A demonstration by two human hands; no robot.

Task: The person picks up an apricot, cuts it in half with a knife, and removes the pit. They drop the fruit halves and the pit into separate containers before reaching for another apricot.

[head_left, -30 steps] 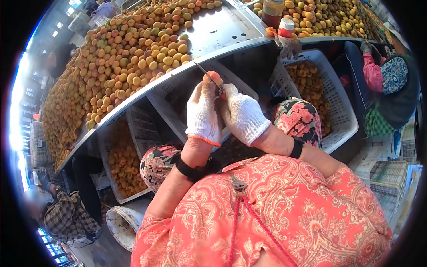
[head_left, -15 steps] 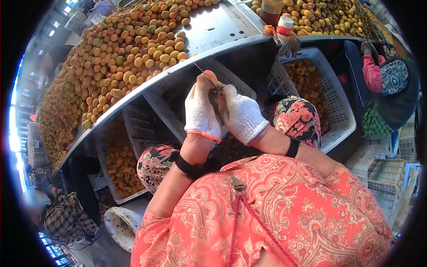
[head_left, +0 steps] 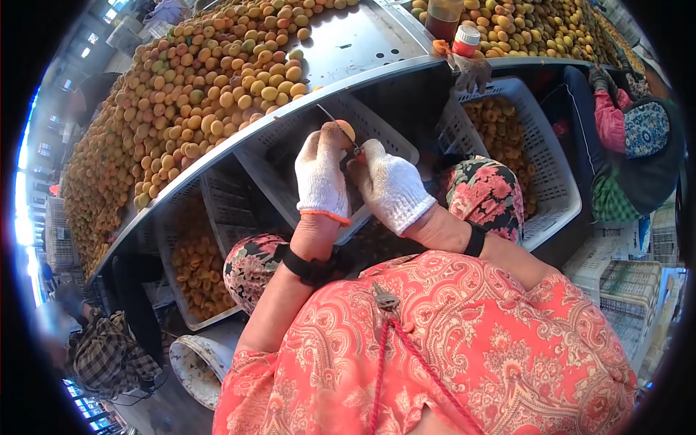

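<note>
Both of my hands wear white knitted gloves with stained fingers, raised close together over a crate below the table edge. My left hand (head_left: 322, 170) is closed around an apricot (head_left: 346, 130), which shows at its fingertips. My right hand (head_left: 391, 185) is closed on a small knife, whose thin blade (head_left: 324, 112) points up and left past the fruit. The knife's handle is hidden inside the right glove. Beneath my hands lies a grey-white plastic crate (head_left: 272, 177), its inside dark and partly covered by the hands.
Heaps of whole apricots (head_left: 196, 101) cover the metal table (head_left: 348, 43). Crates of halved apricots stand left (head_left: 199, 319) and right (head_left: 554, 185). A red bottle with a white lid (head_left: 465, 42) sits near a dark glove (head_left: 473, 74). A white bucket (head_left: 190, 370) is lower left; co-workers sit at both sides.
My left hand has shifted slightly left, opening a small gap between the gloves. The apricot is turned and shows a yellower side. My right hand stays nearly in place.
</note>
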